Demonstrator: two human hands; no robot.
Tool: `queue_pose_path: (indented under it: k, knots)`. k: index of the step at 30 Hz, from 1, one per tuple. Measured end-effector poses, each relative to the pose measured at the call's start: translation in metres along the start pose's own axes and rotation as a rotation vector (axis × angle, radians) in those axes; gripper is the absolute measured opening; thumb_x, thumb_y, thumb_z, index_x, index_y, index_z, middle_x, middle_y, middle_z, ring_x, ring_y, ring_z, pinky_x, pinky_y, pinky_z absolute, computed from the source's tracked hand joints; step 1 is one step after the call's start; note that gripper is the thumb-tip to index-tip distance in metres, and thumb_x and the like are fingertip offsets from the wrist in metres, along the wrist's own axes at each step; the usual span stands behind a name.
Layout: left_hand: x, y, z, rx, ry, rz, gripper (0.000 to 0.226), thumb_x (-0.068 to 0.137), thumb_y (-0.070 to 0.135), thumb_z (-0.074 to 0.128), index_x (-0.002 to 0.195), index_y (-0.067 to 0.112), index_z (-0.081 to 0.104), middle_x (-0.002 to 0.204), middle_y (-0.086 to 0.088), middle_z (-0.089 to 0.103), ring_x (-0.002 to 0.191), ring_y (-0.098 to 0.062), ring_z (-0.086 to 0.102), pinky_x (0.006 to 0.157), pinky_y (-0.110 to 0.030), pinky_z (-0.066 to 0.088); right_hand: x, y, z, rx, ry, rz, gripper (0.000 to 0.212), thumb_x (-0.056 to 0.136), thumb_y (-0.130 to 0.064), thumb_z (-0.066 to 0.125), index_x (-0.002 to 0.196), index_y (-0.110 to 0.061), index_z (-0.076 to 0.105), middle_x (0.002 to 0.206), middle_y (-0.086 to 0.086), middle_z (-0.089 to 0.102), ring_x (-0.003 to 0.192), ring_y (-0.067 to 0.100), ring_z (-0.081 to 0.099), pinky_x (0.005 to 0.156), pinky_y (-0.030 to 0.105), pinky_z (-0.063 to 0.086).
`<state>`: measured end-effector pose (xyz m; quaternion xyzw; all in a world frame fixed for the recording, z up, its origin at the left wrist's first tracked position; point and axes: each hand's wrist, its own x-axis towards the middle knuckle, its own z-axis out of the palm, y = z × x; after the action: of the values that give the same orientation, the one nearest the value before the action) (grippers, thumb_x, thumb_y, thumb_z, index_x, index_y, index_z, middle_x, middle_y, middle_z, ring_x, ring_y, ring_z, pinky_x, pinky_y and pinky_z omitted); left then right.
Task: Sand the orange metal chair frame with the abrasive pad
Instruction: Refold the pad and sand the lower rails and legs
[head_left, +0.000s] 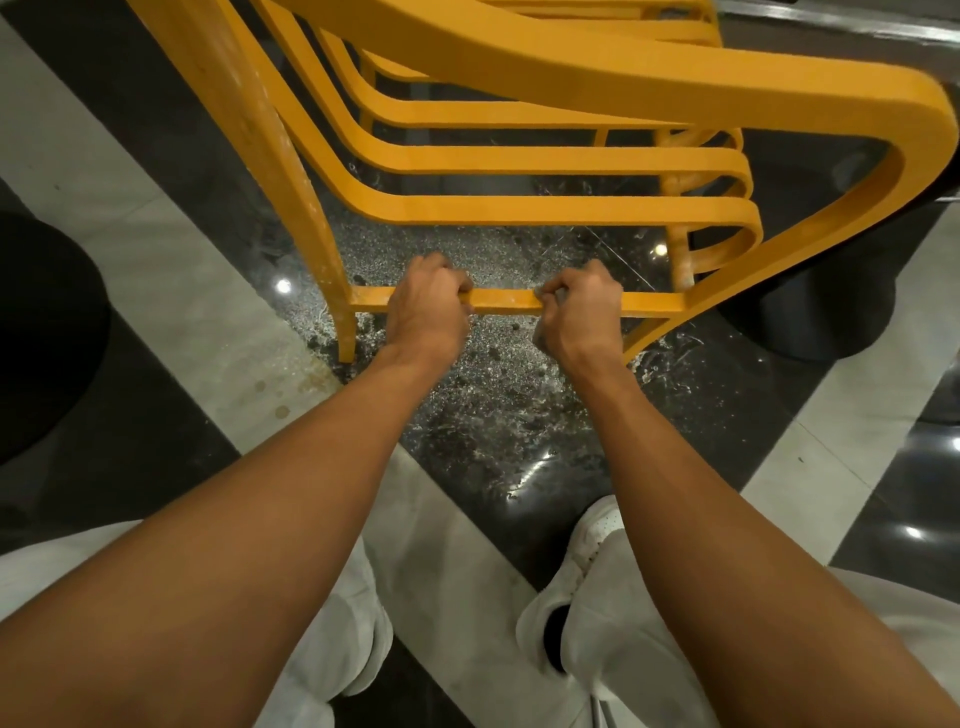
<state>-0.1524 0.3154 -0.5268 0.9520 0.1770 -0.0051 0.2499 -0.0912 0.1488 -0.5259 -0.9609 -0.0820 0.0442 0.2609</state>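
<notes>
I log a glossy black-and-pale floor (156, 223), grit (493, 379) strewn mid-floor. Orange frame (519, 208) stands there; leg (291, 171) and crossbar (504, 300) scuffed pale. Fingers of left hand (426, 306) and right hand (576, 312) curl round the crossbar, apart.

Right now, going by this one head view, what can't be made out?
1. The abrasive pad: not made out in the head view; if held, the curled fingers of the left hand or right hand on the crossbar hide it.
2. The chair frame: its upper part is cut off by the top edge.
3. The dark round object: cut off by the left edge; unidentifiable.
</notes>
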Motion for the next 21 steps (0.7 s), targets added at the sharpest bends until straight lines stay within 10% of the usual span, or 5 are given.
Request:
queue_pose_path:
  k: [13, 21]
  knots:
    - [0.007, -0.011, -0.004, -0.056, -0.025, -0.009, 0.024, 0.096, 0.012, 0.076, 0.121, 0.014, 0.077, 0.119, -0.004, 0.065, 0.117, -0.025, 0.056, 0.099, -0.046, 0.053, -0.007, -0.009, 0.000, -0.071, -0.100, -0.127, 0.013, 0.099, -0.010, 0.065, 0.096, -0.005, 0.077, 0.105, 0.003, 0.053, 0.071, 0.001, 0.049, 0.052, -0.003, 0.038]
    - [0.008, -0.009, -0.003, -0.066, -0.015, -0.030, 0.025, 0.098, 0.012, 0.074, 0.122, 0.012, 0.076, 0.122, -0.005, 0.064, 0.119, -0.024, 0.056, 0.104, -0.042, 0.052, -0.006, -0.021, 0.001, -0.045, -0.108, -0.094, 0.013, 0.098, -0.012, 0.067, 0.095, -0.010, 0.079, 0.105, 0.001, 0.057, 0.086, 0.014, 0.057, 0.073, 0.014, 0.049]
